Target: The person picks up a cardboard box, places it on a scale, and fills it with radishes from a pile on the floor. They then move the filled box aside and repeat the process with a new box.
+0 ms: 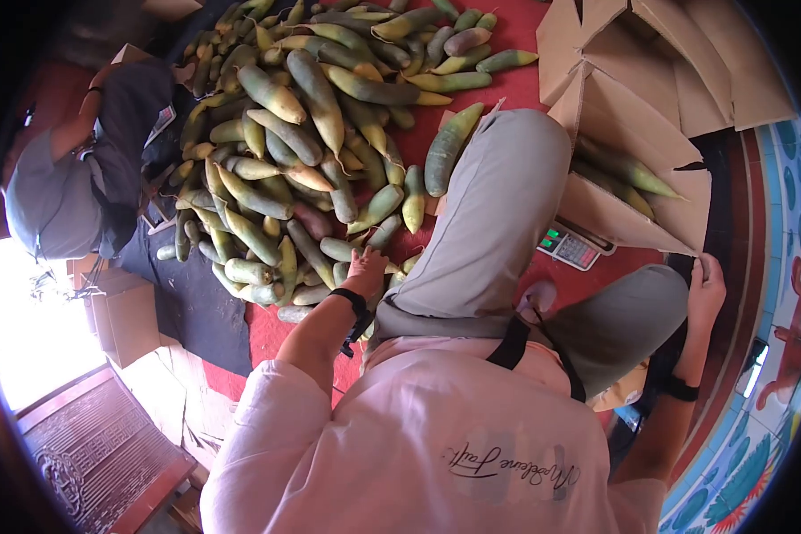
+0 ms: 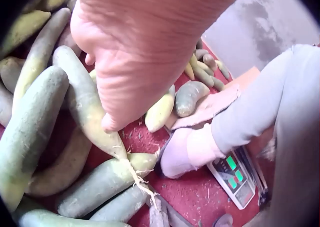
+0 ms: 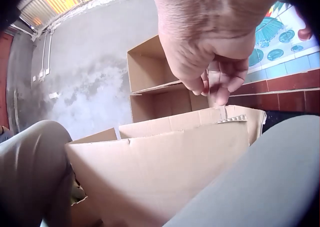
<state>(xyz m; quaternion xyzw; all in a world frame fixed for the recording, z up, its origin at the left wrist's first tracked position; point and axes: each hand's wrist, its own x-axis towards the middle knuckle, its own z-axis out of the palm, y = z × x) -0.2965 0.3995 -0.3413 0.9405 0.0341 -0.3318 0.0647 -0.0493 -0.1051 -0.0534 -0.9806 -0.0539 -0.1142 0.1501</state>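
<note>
A large heap of green radishes (image 1: 294,142) lies on red cloth. My left hand (image 1: 365,271) reaches down onto the heap's near edge, its fingers spread over the radishes. In the left wrist view its thumb tip lies against a pale-tipped radish (image 2: 82,101), while the other fingers are mostly hidden. My right hand (image 1: 706,289) is beside my right knee, fingertips at the corner of a flap of an open cardboard box (image 1: 632,209). In the right wrist view its fingers hang loosely bent at the flap edge (image 3: 175,127). A few long radishes (image 1: 627,169) lie inside the box.
Under the box is a scale (image 1: 571,249) with a lit green display. More open cartons (image 1: 667,53) stand behind it. A single radish (image 1: 452,149) lies on cardboard by my left knee. At left, another person (image 1: 71,187) sits by the heap. A carved wooden panel (image 1: 98,445) is at lower left.
</note>
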